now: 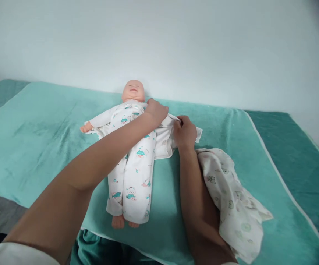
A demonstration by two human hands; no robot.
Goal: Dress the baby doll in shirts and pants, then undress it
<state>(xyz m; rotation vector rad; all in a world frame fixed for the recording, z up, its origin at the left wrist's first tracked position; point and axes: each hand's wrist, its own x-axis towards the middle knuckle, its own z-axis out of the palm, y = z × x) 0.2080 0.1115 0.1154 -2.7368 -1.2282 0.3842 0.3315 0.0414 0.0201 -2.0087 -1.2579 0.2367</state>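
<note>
Clamping the white jacket [165, 146] in curled fingers of left hand [157, 112] and right hand [185, 133]. Left of these, facing up: clothed doll [141, 154], lengthwise, head pointing away.

Baby doll [133, 91]: bare head smooth, plastic-looking, faint soft sheen; printed baby outfit [137, 169] on it and white shirt [164, 144] against it both matt, soft-looking cloth. Right of doll as viewed, animal-print cloth [233, 202], matt, creased. Beneath doll, green blanket [38, 147], short-pile plush, velvety sheen; behind doll, wall [159, 44], smooth, matt.
</note>
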